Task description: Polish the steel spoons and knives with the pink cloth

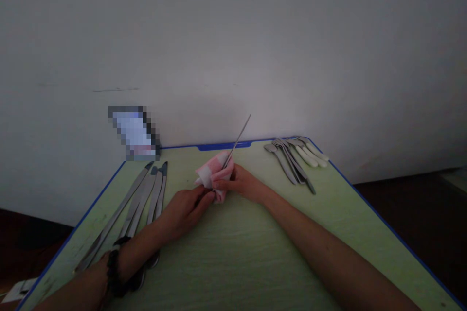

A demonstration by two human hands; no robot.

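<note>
A pink and white cloth (pixel 221 163) is bunched between my two hands above the table. Out of its top sticks a thin piece of metal cutlery (pixel 241 132), tilted up to the right and seen nearly edge-on, so its kind is unclear. My right hand (pixel 245 183) is closed on the cloth from the right, thumb across its front. At the cloth's lower left, my left hand (pixel 191 207) is pinched closed, in line with the cutlery's lower end. That end is hidden by the fingers and cloth.
Several long metal utensils (pixel 140 199) lie at the left, partly under my left forearm. Several spoons and other cutlery (pixel 290 160), some white-handled, lie at the back right. A blurred-out screen device (pixel 134 131) stands at the back left. The green table (pixel 233 262) meets a wall.
</note>
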